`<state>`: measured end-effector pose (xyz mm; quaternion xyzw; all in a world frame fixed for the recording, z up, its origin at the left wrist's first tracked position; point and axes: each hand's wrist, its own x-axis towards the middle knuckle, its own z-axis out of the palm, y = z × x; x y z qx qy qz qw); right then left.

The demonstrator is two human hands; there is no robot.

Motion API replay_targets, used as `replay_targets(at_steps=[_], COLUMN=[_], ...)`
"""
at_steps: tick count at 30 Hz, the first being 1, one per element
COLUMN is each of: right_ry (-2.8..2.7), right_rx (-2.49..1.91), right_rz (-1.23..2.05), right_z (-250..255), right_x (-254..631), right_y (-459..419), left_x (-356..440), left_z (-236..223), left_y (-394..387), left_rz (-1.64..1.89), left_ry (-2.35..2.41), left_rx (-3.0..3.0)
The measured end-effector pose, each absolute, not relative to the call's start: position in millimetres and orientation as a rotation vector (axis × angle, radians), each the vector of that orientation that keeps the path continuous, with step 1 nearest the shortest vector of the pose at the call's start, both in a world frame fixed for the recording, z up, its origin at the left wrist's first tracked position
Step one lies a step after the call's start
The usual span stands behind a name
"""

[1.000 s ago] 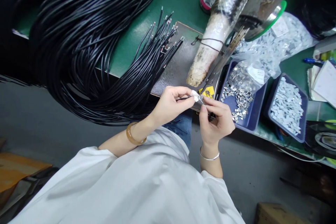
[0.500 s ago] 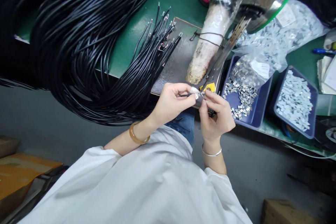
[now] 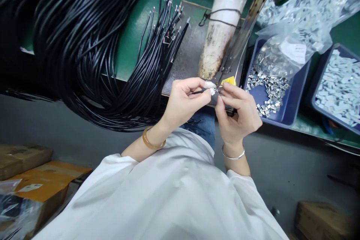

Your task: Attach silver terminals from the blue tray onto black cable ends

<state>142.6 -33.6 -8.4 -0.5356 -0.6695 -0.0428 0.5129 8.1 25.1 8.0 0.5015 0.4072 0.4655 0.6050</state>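
Note:
My left hand (image 3: 187, 97) pinches a black cable (image 3: 198, 91) close to its stripped end, where short thin wires show. White wraps cover the tips of its thumb and forefinger. My right hand (image 3: 239, 110) is at the same cable end, with forefinger and thumb drawn together. What lies between those fingertips is too small to make out. A thin silvery wire (image 3: 239, 62) runs down behind the right forefinger. Just beyond both hands are a yellow piece (image 3: 229, 80) and the scorched tip of a wrapped white tube (image 3: 209, 65).
A large bundle of black cables (image 3: 84, 45) lies at left, its stripped ends on a metal plate (image 3: 189, 45). To the right, one blue bin (image 3: 294, 108) holds small metal parts; another blue bin (image 3: 317, 103) holds pale pieces. Cardboard boxes (image 3: 53, 180) stand below left.
The camera view has shifted, so the bench and bins appear higher and the bins farther right. Both hands stay together at the cable end, with only slight finger movement.

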Motion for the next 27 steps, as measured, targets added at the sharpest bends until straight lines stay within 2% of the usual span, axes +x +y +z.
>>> replay_targets(at_steps=[19,24,27], right_ry=[-1.558,-1.632,-1.664], right_rx=[-1.315,-1.356,-1.362], right_rz=[-0.092,-0.278,-0.258], right_z=[-9.4,-10.0,-7.8], right_x=[140.7,142.5,143.2], right_y=[-36.7,-40.3,-39.8], left_x=[6.9,7.7,7.4], left_z=[7.1,4.0,6.2], left_y=[24.3,24.0,25.5], left_rz=[0.989,0.953,0.942], left_ry=[0.911,0.866,0.866], left_rx=[1.119,1.025,0.984])
